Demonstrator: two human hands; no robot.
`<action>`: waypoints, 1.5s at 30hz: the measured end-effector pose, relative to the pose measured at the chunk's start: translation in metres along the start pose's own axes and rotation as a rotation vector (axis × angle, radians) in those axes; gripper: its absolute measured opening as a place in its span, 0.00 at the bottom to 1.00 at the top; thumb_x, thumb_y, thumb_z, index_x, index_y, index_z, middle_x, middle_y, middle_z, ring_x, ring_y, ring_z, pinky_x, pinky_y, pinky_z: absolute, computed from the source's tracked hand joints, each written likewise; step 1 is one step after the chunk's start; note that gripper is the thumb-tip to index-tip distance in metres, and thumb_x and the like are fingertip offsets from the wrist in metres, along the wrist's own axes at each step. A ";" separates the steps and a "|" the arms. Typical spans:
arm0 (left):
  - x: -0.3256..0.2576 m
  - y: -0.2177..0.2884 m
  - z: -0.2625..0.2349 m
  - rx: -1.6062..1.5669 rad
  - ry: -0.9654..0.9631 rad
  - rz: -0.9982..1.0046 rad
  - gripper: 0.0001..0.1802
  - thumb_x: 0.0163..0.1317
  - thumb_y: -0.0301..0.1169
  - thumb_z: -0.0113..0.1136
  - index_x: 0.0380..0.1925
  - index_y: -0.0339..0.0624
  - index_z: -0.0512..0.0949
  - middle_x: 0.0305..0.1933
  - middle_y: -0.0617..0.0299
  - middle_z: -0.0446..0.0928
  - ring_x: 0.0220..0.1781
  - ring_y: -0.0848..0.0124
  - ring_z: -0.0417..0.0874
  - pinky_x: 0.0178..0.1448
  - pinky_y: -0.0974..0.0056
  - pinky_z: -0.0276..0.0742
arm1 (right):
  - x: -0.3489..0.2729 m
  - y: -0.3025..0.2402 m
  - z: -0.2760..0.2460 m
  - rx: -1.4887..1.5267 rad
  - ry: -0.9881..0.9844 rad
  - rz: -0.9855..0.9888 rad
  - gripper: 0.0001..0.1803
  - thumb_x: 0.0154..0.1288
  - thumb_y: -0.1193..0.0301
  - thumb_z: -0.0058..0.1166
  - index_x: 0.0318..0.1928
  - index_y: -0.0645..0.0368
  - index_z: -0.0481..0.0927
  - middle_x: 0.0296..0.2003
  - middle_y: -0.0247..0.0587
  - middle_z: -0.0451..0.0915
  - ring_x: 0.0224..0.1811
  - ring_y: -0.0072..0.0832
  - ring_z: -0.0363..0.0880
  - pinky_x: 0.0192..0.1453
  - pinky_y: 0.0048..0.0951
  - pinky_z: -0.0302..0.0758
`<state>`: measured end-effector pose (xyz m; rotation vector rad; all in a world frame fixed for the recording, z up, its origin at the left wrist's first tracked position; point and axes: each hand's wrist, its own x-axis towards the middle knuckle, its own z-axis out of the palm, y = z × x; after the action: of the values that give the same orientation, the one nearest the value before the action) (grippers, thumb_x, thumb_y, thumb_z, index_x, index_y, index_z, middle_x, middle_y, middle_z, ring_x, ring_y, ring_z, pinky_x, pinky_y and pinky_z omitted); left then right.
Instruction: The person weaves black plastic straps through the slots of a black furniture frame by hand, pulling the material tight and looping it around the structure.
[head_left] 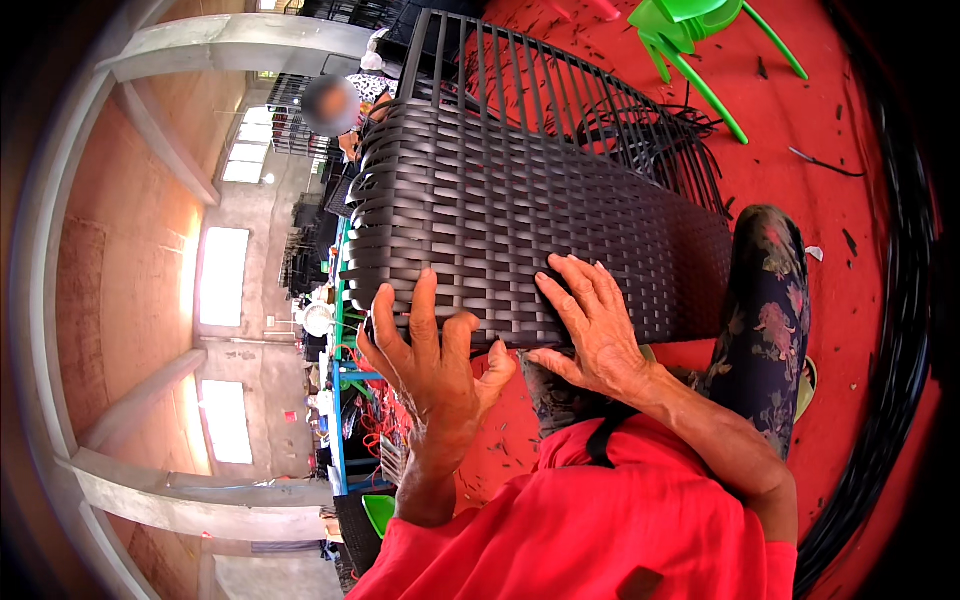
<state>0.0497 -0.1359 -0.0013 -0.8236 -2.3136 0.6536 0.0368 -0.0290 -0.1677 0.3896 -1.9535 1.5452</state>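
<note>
A dark brown woven panel of flat plastic strips [520, 210] lies before me, its strips wrapped round a frame edge on the left. Bare parallel frame bars [510, 65] show beyond the weave at the far end. My left hand [425, 350] rests at the near left corner, fingers spread, with fingertips touching the weave. Flat on the near edge, toward the middle, lies my right hand [600, 330], its fingers stretched out and its thumb apart. Neither hand grips anything that I can see. The underside of the panel is hidden.
Loose dark strips [660, 140] hang at the panel's far right. A green plastic chair [690, 30] stands on the red floor [850, 290], which is littered with strip scraps. A long bundle of black strips [900, 330] runs along the right. Another person [370, 90] is at the far left.
</note>
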 end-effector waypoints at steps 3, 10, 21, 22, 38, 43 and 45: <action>-0.002 0.000 -0.004 -0.016 -0.031 0.007 0.16 0.42 0.37 0.68 0.31 0.45 0.76 0.62 0.56 0.68 0.68 0.45 0.56 0.61 0.33 0.50 | 0.008 -0.004 -0.008 0.123 0.017 -0.026 0.36 0.50 0.57 0.64 0.59 0.58 0.69 0.60 0.47 0.64 0.63 0.47 0.61 0.66 0.48 0.58; -0.006 -0.008 -0.016 -0.093 -0.130 0.033 0.16 0.47 0.36 0.69 0.35 0.46 0.77 0.62 0.62 0.68 0.70 0.46 0.55 0.64 0.32 0.46 | 0.039 0.000 -0.021 0.250 0.016 -0.181 0.16 0.52 0.63 0.63 0.42 0.54 0.80 0.44 0.33 0.76 0.48 0.34 0.71 0.52 0.37 0.66; -0.012 -0.017 -0.005 -0.096 -0.070 0.155 0.25 0.44 0.37 0.71 0.43 0.49 0.72 0.63 0.59 0.67 0.69 0.54 0.60 0.70 0.39 0.40 | 0.075 0.000 -0.041 -0.150 -0.045 -0.832 0.08 0.50 0.65 0.50 0.30 0.55 0.74 0.34 0.33 0.73 0.38 0.27 0.73 0.35 0.28 0.73; -0.012 -0.018 -0.005 -0.098 -0.069 0.150 0.25 0.44 0.37 0.71 0.43 0.49 0.72 0.63 0.59 0.67 0.69 0.54 0.60 0.70 0.39 0.40 | 0.078 -0.002 -0.043 -0.151 -0.050 -0.834 0.08 0.50 0.65 0.50 0.30 0.55 0.74 0.34 0.33 0.73 0.38 0.27 0.73 0.35 0.28 0.73; 0.005 0.002 -0.002 -0.127 0.047 0.242 0.22 0.43 0.40 0.70 0.37 0.49 0.71 0.58 0.60 0.71 0.64 0.58 0.64 0.70 0.37 0.39 | 0.081 0.005 -0.083 -0.158 -0.261 -0.925 0.17 0.52 0.69 0.51 0.42 0.62 0.77 0.46 0.41 0.75 0.45 0.31 0.76 0.41 0.28 0.80; 0.008 0.006 -0.003 -0.140 0.057 0.250 0.21 0.42 0.39 0.70 0.36 0.48 0.72 0.57 0.60 0.72 0.64 0.57 0.65 0.69 0.36 0.39 | 0.083 0.006 -0.089 -0.219 -0.251 -0.938 0.17 0.51 0.68 0.51 0.42 0.62 0.76 0.44 0.42 0.75 0.43 0.31 0.77 0.39 0.29 0.80; 0.009 0.006 -0.004 -0.142 0.051 0.263 0.21 0.42 0.38 0.70 0.36 0.48 0.72 0.57 0.60 0.72 0.64 0.57 0.65 0.69 0.36 0.39 | 0.084 0.006 -0.089 -0.224 -0.222 -0.961 0.16 0.51 0.68 0.51 0.41 0.62 0.76 0.43 0.42 0.76 0.42 0.31 0.77 0.38 0.28 0.80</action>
<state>0.0485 -0.1249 0.0011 -1.2105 -2.2452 0.5742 -0.0066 0.0686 -0.1084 1.2178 -1.6470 0.6734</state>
